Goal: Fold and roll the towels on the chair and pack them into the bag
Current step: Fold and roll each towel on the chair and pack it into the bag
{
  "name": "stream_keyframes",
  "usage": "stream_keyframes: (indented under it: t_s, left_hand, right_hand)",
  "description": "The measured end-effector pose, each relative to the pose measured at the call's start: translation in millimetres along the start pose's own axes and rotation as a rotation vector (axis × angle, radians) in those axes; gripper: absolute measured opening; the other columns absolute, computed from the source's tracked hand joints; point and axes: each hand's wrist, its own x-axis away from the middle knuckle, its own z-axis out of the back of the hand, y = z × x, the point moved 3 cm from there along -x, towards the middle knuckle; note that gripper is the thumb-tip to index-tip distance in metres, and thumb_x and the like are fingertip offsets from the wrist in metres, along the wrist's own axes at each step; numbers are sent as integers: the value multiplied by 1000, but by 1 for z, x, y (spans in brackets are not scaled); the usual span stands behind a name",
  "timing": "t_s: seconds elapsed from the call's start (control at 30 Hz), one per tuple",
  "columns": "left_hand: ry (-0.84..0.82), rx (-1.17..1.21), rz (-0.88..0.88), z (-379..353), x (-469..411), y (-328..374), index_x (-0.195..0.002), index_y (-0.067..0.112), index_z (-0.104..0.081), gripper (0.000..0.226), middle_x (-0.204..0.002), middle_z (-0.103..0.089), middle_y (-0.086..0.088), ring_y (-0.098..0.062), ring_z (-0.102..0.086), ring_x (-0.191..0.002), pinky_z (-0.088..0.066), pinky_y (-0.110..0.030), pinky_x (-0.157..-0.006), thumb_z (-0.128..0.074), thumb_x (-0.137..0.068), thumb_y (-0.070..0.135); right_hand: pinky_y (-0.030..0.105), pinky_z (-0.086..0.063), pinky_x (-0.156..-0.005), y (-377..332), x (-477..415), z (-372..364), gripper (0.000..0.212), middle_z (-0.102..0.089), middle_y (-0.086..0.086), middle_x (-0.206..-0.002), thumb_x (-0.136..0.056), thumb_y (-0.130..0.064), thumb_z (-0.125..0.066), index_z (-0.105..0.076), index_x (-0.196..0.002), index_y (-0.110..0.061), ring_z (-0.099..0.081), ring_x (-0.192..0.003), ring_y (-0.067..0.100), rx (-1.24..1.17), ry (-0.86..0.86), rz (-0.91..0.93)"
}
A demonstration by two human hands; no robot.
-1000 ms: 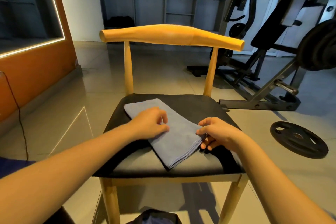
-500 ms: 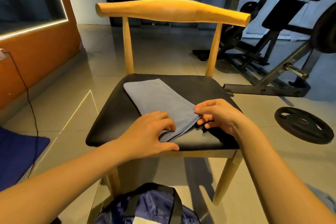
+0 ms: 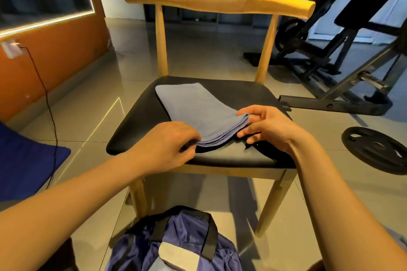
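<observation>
1. On the chair point(image 3: 141, 130) seat, between both hands, lies the folded blue-grey towel point(image 3: 198, 112), stretching away from the fingers toward the backrest.
2. Right hand point(image 3: 266, 127) pinches the towel's stacked edge: thumb on top, fingers spread beneath, that corner lifted off the seat.
3. Left hand point(image 3: 167, 145) has its fingers curled over the near corner. The thumb is hidden, so that's probably a pinch too.
4. Below the wrists, nearer than the chair, the purple bag point(image 3: 132, 251) sits on the floor.
5. Out beyond the right hand, a black weight plate point(image 3: 374, 149) lies flat on the tiles.
</observation>
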Motion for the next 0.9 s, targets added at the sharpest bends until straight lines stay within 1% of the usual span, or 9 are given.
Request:
stream_keyframes:
  t_s: [0.13,0.2,0.33,0.4,0.53,0.63,0.7,0.77,0.9]
  left_hand:
    - [116,345,375,6,6,-15,-96,32,-70,8,-85,-70,12,-10,-64,-78,-58,-35,-70,-63,-96,28]
    - [116,436,473,7,6,-20,-92,32,-70,9,-82,-69,11,-13,-65,-76,-58,-32,-66,-63,-97,27]
    - [41,487,524,7,8,-24,-92,32,-68,11,-83,-68,17,-13,-66,-72,-55,-22,-61,-60,-100,30]
    - [27,509,544,9,9,-25,-92,31,-69,11,-83,-69,12,-14,-67,-76,-57,-25,-66,-60,-99,34]
    - [18,551,617,18,13,-30,-89,25,-69,17,-84,-69,0,-21,-66,-81,-57,-33,-74,-59,-100,34]
    - [-55,504,695,17,17,-32,-88,17,-66,27,-82,-66,-10,-30,-62,-77,-51,-34,-68,-52,-103,35]
    - [-88,469,754,17,20,-33,-88,9,-61,34,-72,-57,-7,-24,-52,-64,-42,-32,-64,-47,-105,34]
    - [-92,441,798,19,22,-35,-83,7,-57,36,-72,-52,-4,-18,-48,-66,-38,-32,-66,-44,-106,32]
    - [-113,382,843,19,23,-41,-77,10,-56,36,-73,-52,-9,-20,-51,-70,-41,-34,-69,-46,-104,31]
  right_hand:
    - [34,-60,-62,0,2,-1,38,-75,17,-99,-86,19,-64,-65,-116,-4,-73,-84,32,90,-48,47]
    - [36,-60,-61,-2,3,-4,36,-75,19,-98,-85,15,-69,-66,-115,-4,-72,-81,33,138,-48,56]
    - [31,-55,-57,-6,5,-9,16,-75,12,-87,-90,-7,-74,-69,-105,-8,-68,-69,25,251,-4,74]
    - [26,-49,-51,-7,5,-10,10,-71,5,-73,-92,-18,-74,-71,-99,-11,-59,-59,18,314,17,89]
    - [20,-33,-47,-9,6,-13,17,-62,-3,-61,-92,-27,-74,-76,-91,-10,-42,-50,8,391,45,90]
    - [16,-36,-48,-11,8,-18,23,-61,1,-62,-92,-29,-74,-74,-82,-8,-46,-51,6,477,14,130]
    - [16,-36,-50,-12,6,-23,32,-52,-6,-57,-96,-33,-68,-67,-73,-11,-42,-51,4,587,-16,134]
    - [19,-35,-54,-11,2,-29,40,-45,-7,-55,-100,-37,-61,-60,-67,-15,-39,-50,4,694,-36,117]
    - [24,-37,-60,-9,-4,-41,44,-42,1,-62,-103,-40,-55,-58,-70,-10,-42,-57,9,795,-31,70]
